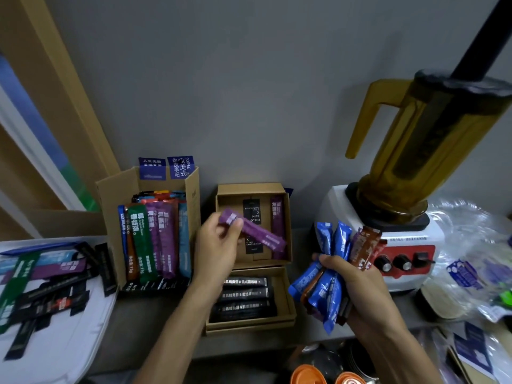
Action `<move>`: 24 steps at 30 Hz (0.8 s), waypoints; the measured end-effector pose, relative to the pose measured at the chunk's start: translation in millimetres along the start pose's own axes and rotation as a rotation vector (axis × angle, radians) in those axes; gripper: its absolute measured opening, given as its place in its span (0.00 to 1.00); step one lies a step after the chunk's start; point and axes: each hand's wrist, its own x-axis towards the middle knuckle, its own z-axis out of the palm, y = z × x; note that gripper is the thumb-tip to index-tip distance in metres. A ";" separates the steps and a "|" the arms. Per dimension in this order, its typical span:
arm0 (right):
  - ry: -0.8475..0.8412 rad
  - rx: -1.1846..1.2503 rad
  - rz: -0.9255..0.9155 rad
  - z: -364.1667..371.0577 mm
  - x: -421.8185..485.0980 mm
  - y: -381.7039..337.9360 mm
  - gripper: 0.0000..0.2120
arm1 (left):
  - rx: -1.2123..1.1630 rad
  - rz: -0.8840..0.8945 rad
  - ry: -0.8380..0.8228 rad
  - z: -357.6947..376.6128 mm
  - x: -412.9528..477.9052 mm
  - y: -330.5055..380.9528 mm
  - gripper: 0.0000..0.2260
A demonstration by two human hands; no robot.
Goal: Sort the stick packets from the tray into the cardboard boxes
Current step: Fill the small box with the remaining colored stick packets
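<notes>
Nearest the lens on head view, the only view I've got: right hand [357, 278]. Its grip is clamped round a fat bundle of packets [327, 295], mostly blue w/ a few brown/red, fanned upright just in front of the blender [410, 245].

Further in, left hand [219, 245] is up over the top small box [250, 188], grip pinched on one purple packet [263, 236] by its near end. Pkt lies slantwise, far end dipping toward the box's R side, where another purple stick [277, 217] already lies along the wall. Can't tell if the held pkt touches the box floor yet.

Just below sits the second small box [249, 325] w/ black packets [243, 297] stacked flat. Left of both, the tall box [110, 203] is crammed w/ upright sticks in green, purple, blue, orange. Far left on the surface [155, 328] is the tray [55, 356], plenty of sticks on it yet, mostly black plus green and purple.

My read: mid-sort, placing step, purple going w/ purple. Maybe halfway at best, given the tray load and the full R hand.

Next move, I reckon: lower the pkt, square it alongside the one already there, let go. Then L hand pulls the next stick from the bundle. Colour check first; blue has no obvious home in the small boxes, prob the tall box.
</notes>
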 end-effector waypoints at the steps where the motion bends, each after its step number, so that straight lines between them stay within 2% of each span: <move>1: 0.004 -0.001 0.007 -3.1 -0.3 1.7 0.10 | 0.123 0.057 -0.037 2.3 16.3 1.7 0.03; 5: 0.008 0.006 0.034 -8.2 -4.3 10.5 0.13 | 0.452 0.157 -0.147 25.8 56.8 -1.1 0.11; 10: -0.013 0.003 0.046 -9.0 -10.2 14.9 0.14 | 0.524 0.221 -0.170 45.5 62.8 -17.7 0.14; 15: -0.023 0.004 0.060 -7.9 -11.6 15.7 0.13 | 0.643 0.343 -0.177 42.1 59.3 -35.4 0.29; 18: -0.035 0.007 0.056 -7.4 -11.0 16.2 0.15 | 0.907 0.484 -0.253 38.0 54.0 -40.3 0.34; 20: -0.048 0.011 0.045 -5.4 -11.0 16.2 0.16 | 1.021 0.492 -0.260 35.3 52.9 -38.6 0.35; 22: -0.051 0.004 0.021 -4.3 -10.9 15.6 0.16 | 0.971 0.463 -0.272 33.9 49.2 -32.0 0.33; 24: -0.056 -0.016 -0.011 -3.9 -11.5 13.4 0.15 | 0.740 0.394 -0.266 32.9 35.8 -16.2 0.25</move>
